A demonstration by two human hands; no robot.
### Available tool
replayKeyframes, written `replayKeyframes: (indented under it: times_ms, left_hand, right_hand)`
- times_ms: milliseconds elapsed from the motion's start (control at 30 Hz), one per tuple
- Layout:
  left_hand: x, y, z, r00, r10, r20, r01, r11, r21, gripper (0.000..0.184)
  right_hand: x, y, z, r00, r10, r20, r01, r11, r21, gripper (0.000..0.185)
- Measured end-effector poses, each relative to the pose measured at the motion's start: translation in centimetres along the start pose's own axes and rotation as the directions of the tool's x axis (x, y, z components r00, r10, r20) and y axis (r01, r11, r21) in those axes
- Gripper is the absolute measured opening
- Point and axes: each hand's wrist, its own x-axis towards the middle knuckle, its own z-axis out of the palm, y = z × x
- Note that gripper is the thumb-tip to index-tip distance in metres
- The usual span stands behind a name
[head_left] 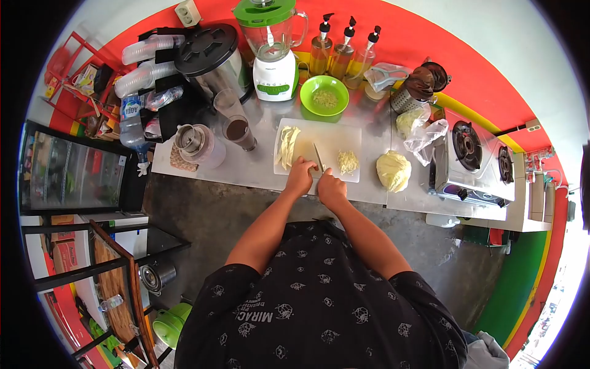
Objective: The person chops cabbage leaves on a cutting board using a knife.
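On the white cutting board (337, 130), my right hand (332, 188) is closed round the handle of a knife (318, 155), whose blade points away from me. Beside it, my left hand (299, 176) rests at the board's near edge with the fingers bent together. Whatever they pinch, if anything, is too small to make out. Pale cabbage leaf pieces (286, 147) lie on the left of the board. A small heap of shredded cabbage (348, 162) sits to the right of the knife.
A cabbage head (393, 171) stands right of the board. Behind are a green bowl (324, 112) holding pale bits, a blender (273, 77) and pump bottles (340, 56). A dark-filled glass (240, 134) stands left; a gas stove (455, 166) is at right.
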Motion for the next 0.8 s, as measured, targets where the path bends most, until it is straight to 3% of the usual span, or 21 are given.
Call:
replayKeyframes:
  times_ms: [167, 633, 800]
  left_hand:
    - [-0.3, 0.1, -0.1, 1.000, -0.023, 0.009, 0.023, 1.000, 0.006, 0.026]
    - [0.0, 0.2, -0.4, 0.998, -0.041, 0.038, 0.040, 0.999, 0.022, 0.024]
    - [0.0, 0.6, -0.7, 0.997, -0.056, 0.055, 0.056, 0.998, 0.011, 0.025]
  right_hand:
    - [-0.7, 0.1, 0.8, 0.999, -0.040, -0.017, 0.039, 0.997, -0.061, 0.029]
    - [-0.4, 0.1, 1.5, 0.998, 0.005, -0.059, -0.005, 1.000, 0.013, 0.036]
    - [0.0, 0.0, 0.0, 0.999, -0.032, 0.000, 0.032, 0.999, -0.026, 0.038]
